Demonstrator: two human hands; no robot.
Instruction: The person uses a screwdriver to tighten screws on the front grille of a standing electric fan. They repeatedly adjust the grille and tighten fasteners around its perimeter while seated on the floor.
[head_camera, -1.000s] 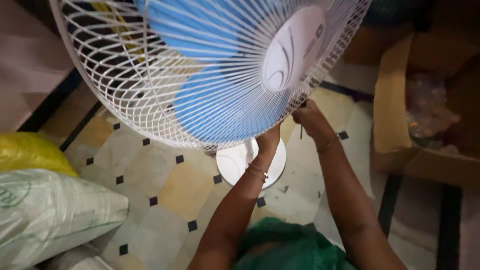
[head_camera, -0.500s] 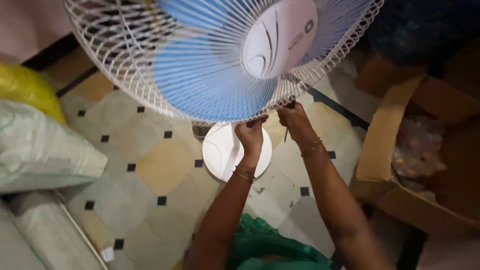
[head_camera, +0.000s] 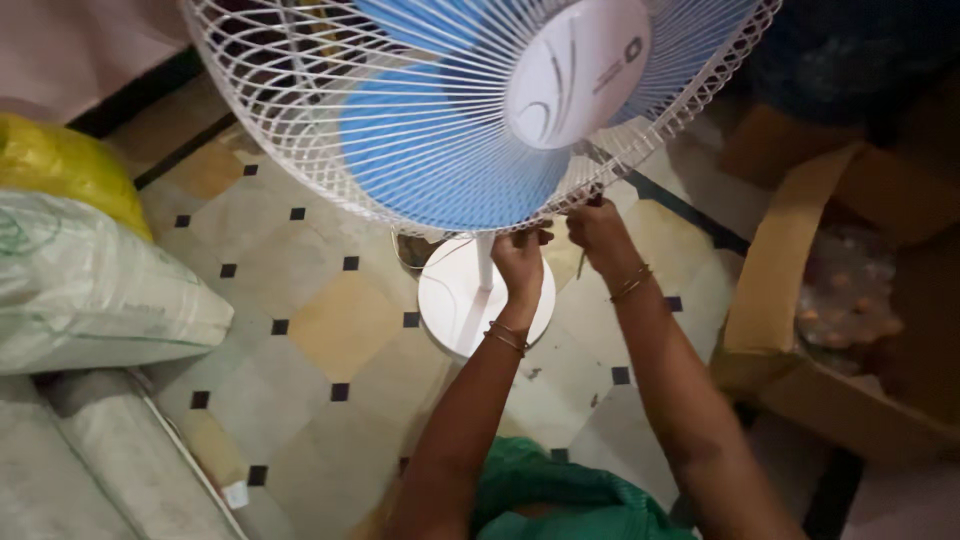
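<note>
Tiled floor (head_camera: 330, 330) bears fan base (head_camera: 455, 300), sacks (head_camera: 90, 290), cardboard box (head_camera: 800, 330).

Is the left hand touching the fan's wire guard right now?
Touching. The head view shows the left hand raised to the bottom rim of the white wire guard, its fingers meeting the rim with no gap.

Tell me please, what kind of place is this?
Probably a room in a home, perhaps a storage corner: a patterned tiled floor, a white pedestal fan, filled sacks and an open cardboard box.
</note>
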